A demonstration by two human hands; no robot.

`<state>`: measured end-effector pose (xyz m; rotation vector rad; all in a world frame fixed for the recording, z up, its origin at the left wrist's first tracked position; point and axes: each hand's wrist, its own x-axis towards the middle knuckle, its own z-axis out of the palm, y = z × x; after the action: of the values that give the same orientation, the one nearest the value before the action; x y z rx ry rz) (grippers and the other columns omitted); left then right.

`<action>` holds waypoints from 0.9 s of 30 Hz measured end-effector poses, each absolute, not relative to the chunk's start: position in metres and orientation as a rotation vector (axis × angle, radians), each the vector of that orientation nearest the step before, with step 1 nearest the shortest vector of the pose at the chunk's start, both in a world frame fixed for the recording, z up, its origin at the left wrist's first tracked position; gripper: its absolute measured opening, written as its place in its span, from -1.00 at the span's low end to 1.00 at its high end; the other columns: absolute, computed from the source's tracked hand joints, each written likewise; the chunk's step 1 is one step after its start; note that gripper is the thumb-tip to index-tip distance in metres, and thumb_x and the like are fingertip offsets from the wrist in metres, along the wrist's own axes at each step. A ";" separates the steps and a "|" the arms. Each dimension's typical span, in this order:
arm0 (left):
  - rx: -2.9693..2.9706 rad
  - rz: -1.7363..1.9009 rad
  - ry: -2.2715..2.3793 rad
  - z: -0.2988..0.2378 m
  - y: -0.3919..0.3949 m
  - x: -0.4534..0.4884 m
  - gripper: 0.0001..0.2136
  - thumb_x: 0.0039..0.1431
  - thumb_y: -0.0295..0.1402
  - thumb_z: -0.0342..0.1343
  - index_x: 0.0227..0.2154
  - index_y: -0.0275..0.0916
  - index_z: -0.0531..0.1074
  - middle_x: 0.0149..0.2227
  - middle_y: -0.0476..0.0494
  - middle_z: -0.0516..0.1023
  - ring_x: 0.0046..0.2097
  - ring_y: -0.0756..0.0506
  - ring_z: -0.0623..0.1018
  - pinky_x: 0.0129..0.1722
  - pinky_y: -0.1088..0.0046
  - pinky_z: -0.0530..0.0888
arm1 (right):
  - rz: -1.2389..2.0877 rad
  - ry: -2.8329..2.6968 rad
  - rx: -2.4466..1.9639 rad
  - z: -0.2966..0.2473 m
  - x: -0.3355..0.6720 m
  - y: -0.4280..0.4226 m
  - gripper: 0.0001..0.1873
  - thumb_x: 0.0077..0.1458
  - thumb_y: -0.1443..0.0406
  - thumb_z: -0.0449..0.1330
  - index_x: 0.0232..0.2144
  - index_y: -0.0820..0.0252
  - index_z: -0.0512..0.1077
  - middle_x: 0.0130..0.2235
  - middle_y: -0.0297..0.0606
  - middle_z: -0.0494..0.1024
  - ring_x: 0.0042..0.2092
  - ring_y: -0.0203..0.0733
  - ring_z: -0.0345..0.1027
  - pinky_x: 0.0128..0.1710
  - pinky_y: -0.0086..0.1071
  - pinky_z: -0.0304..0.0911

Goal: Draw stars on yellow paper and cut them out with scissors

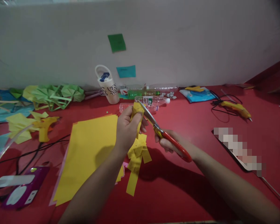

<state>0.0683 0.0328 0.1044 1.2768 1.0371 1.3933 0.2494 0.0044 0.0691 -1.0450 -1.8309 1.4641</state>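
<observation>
My left hand (126, 129) pinches a small yellow paper piece (137, 111) between thumb and fingers, held up over the table. My right hand (169, 141) grips a pair of scissors with red handles (177, 145). The metal blades point up and left, and their tips lie at the paper's upper right edge; whether they are cutting into it I cannot tell. Below the hands, several cut yellow paper strips (133, 180) lie in a loose heap. A stack of yellow paper sheets (88, 149) rests to the left, partly behind my left forearm, with pink edges showing beneath.
Clear plastic bottles (151, 101) lie by the wall beside a white tumbler (109, 90). Yellow glue guns with black cords lie left (44, 128) and right (235, 109). A purple power strip (29, 186) is front left, green folded paper (58, 95) behind. A blurred-out phone-like object (235, 149) sits right.
</observation>
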 end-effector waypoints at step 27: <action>1.331 1.330 1.069 0.103 0.033 0.075 -0.88 0.14 -0.42 0.05 -0.51 -0.17 0.30 -0.67 0.12 0.41 -0.71 0.10 0.32 -0.71 0.59 0.27 | 1.584 -1.757 -1.050 0.059 0.259 0.006 -0.51 0.19 -0.15 0.13 -0.42 0.11 0.21 -0.54 -0.49 0.18 -0.54 -0.37 0.02 -0.57 -0.43 0.01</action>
<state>0.0747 0.0329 0.1028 1.3314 1.0694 1.3303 0.2591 0.0058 0.0593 -1.0497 -1.7574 1.5837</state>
